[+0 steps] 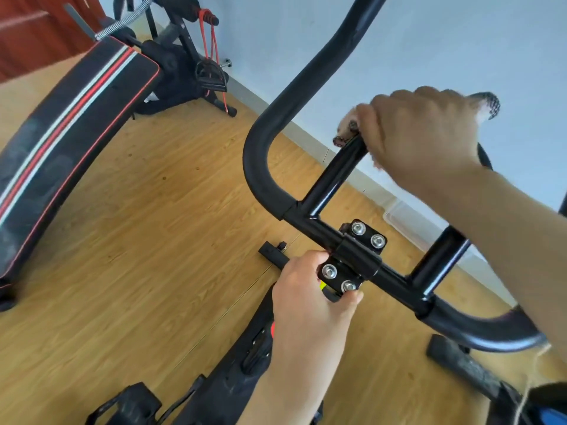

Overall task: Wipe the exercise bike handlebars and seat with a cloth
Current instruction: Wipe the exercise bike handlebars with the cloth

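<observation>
R hand (420,136) is closed around the upper inner bar of the handlebars (260,142), fingers wrapped over a dark patterned cloth (489,104) w/ bits of it poking out at both sides of the fist. L hand (310,289) grips the stem just below the clamp bracket (352,259), thumb and fingers curled round it, next to the four bolts. Handlebars fill the centre of view, black, curving up top and off to the right. Seat isn't in view. Wood floor (153,225) below; a black sit-up bench (70,124) w/ red-white stripes lies at left, well apart from the bike. Pale wall (460,41) behind.
</observation>
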